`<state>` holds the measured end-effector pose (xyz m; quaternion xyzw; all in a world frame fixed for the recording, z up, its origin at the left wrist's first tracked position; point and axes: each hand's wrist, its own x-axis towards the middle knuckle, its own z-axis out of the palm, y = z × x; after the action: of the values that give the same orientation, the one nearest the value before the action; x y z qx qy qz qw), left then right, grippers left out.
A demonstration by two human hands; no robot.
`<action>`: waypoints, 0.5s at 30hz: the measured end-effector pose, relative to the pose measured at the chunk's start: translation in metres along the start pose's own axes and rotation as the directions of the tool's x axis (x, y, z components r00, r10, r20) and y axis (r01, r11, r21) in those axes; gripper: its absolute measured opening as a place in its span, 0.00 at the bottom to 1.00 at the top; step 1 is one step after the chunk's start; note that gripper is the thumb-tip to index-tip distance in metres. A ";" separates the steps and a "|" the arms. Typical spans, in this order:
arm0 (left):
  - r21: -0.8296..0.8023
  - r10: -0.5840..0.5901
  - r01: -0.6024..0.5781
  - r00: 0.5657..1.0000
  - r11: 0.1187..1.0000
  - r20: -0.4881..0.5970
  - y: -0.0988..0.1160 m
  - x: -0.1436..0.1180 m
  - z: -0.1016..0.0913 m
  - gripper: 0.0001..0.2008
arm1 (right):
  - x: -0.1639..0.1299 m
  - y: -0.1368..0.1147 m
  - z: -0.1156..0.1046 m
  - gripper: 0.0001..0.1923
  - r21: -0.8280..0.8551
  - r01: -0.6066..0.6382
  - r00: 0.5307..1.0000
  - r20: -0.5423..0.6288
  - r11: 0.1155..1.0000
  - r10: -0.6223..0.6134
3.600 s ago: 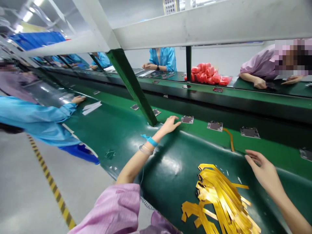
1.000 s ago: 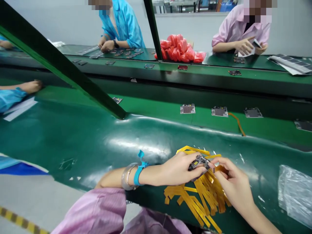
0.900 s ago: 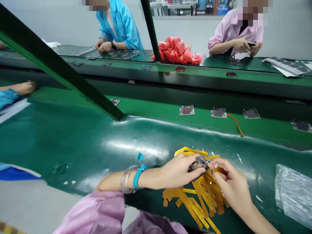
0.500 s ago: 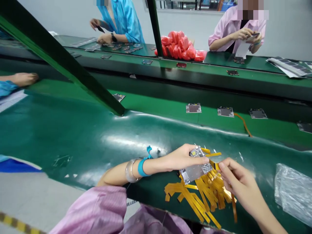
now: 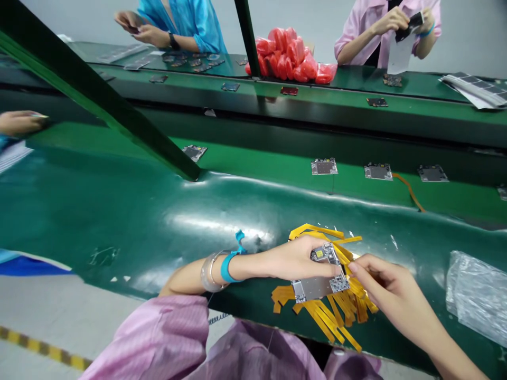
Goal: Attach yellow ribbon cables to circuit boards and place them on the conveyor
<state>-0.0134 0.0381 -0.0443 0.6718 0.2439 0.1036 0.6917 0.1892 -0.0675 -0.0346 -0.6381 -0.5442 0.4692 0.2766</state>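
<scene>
Board: a small grey circuit board [image 5: 320, 278] is held just above the near edge of the green bench [image 5: 119, 211], over a heap of yellow strips [image 5: 336, 306].
Left hand: the left hand [image 5: 291, 258] has its grip pinched on the top of the board, thumb under and fingers over. A blue band [image 5: 226, 265] and a clear bangle sit on that wrist.
Right hand: the right hand [image 5: 390, 290] touches the right edge of the board with its fingertips pressed together; whether a thin strip is between them cannot be told.
Yellow strips: they lie spread in a fan on the bench, right under both hands.
Plastic bag: a clear bag [image 5: 475, 295] lies on the bench to the right, near the right hand but apart from it.
Belt: three more boards [image 5: 378, 171] lie in a row on the green belt behind the bench, one with an orange strip at its side.
Far side: a pile of red bags [image 5: 291, 55] sits on the far bench, between a person in a blue coat [image 5: 186, 21] and a person in a pink coat [image 5: 364, 21].
</scene>
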 end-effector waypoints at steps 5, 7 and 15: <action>0.021 -0.005 0.004 1.000 1.000 0.007 -0.002 -0.001 0.000 0.10 | 0.000 0.000 0.000 0.20 -0.031 0.003 0.999 0.036 1.000 -0.002; 0.012 -0.005 0.005 1.000 1.000 0.019 -0.002 -0.001 0.001 0.09 | 0.001 0.000 -0.001 0.20 -0.028 -0.004 0.998 0.058 1.000 0.005; -0.060 0.001 0.000 1.000 0.998 0.026 -0.003 -0.001 0.002 0.08 | 0.001 -0.003 -0.001 0.19 0.039 -0.037 0.993 0.117 0.999 0.032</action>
<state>-0.0138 0.0358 -0.0475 0.6520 0.2314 0.1021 0.7148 0.1891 -0.0659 -0.0316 -0.6129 -0.5386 0.5215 0.2494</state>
